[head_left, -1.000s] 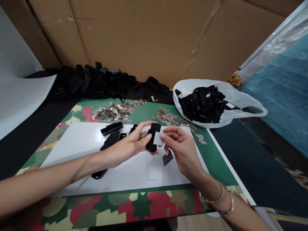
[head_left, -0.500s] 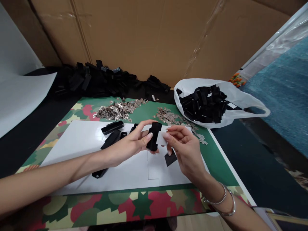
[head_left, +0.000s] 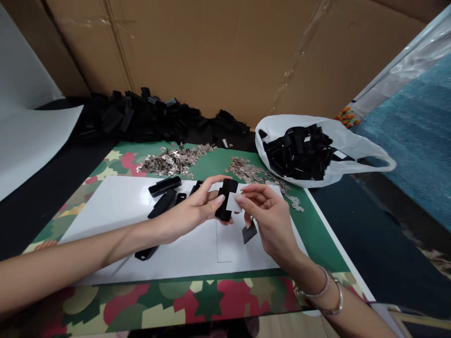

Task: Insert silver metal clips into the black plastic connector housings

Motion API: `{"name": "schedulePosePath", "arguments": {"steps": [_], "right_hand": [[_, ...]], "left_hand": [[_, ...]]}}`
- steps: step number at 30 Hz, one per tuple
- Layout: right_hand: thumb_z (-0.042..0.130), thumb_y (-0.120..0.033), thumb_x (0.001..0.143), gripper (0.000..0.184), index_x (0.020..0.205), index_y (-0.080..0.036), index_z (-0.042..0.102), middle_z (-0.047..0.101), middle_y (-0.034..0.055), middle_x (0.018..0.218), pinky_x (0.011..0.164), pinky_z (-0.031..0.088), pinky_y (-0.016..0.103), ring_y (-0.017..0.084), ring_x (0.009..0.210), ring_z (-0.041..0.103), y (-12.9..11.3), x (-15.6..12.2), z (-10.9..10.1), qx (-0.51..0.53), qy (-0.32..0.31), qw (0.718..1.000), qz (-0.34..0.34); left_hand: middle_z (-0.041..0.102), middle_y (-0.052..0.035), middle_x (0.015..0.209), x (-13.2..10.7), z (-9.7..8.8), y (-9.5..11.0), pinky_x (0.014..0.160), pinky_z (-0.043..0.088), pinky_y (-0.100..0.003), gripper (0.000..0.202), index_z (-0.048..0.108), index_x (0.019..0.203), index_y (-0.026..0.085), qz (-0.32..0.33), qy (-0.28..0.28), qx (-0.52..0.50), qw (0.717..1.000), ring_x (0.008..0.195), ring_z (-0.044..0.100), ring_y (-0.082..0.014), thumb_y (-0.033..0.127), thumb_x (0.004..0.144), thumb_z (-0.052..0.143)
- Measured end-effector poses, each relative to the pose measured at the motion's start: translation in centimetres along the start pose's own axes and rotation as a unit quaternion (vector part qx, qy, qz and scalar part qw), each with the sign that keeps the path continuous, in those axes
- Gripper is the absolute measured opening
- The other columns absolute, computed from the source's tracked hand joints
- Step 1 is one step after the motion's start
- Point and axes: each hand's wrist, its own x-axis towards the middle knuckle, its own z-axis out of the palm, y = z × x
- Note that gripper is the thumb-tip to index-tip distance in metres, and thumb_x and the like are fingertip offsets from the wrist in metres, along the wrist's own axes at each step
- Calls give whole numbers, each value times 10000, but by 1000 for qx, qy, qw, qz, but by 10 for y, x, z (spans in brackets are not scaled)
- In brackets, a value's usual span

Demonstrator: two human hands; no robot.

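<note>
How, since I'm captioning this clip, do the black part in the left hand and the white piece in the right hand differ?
Colour: the black part is dark all over; the white piece is pale.
Shape: the black part is a chunky, stepped block, while the white piece looks thin and flat.
Size: the black part looks longer than the visible white piece.
Shared: both are held above the white sheet.

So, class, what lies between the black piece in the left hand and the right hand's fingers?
The head view shows a white piece there, pinched by the right hand, its other edge seemingly at the black piece.
</note>
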Motion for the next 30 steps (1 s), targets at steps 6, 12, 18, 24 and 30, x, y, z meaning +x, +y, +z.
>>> {"name": "schedulePosePath", "arguments": {"steps": [6, 12, 18, 24, 30], "right_hand": [[747, -275, 661, 225, 821, -197, 610, 618, -23, 704, 337, 381, 169, 64, 477, 494, 1, -1, 1, -22, 19, 1000, 1], [743, -300, 671, 239, 833, -201, 597, 612, -18, 715, 290, 339, 152, 60, 458, 490, 1, -4, 2, -59, 33, 998, -15], [705, -331, 713, 240, 876, -205, 581, 633, 4, 694, 337, 355, 176, 112, 551, 571, 1, -5, 5, -117, 3, 993, -19], [649, -308, 765, 139, 850, -203, 614, 621, 17, 758, 434, 415, 206, 131, 659, 586, -18, -1, -4, -208, 63, 971, -103], [646, -415, 750, 273, 887, -179, 666, 480, -46, 496, 399, 311, 204, 82, 447, 423, -25, 11, -20, -308, -122, 944, -6]], "left_hand": [[537, -8, 942, -1, 0, -2, 844, 448, -383, 366, 279, 1267, 271, 4, 7, 21, 1000, 835, 628, -169, 285, 932, 426], [514, -25, 1076, -3, 3, 3, 892, 438, -386, 347, 279, 1241, 291, 10, 19, 79, 997, 910, 628, -179, 298, 928, 430], [537, -15, 1073, -2, 8, 4, 879, 470, -373, 371, 317, 1200, 287, -8, 39, 114, 993, 922, 612, -162, 291, 884, 511], [606, -36, 900, 4, -1, 9, 704, 506, -352, 462, 336, 1257, 191, -27, 88, 136, 986, 696, 623, -156, 313, 857, 535], [642, -31, 887, 0, 1, 9, 627, 419, -293, 640, 199, 1399, 240, -58, 3, 317, 947, 727, 589, -179, 393, 860, 510]]}}
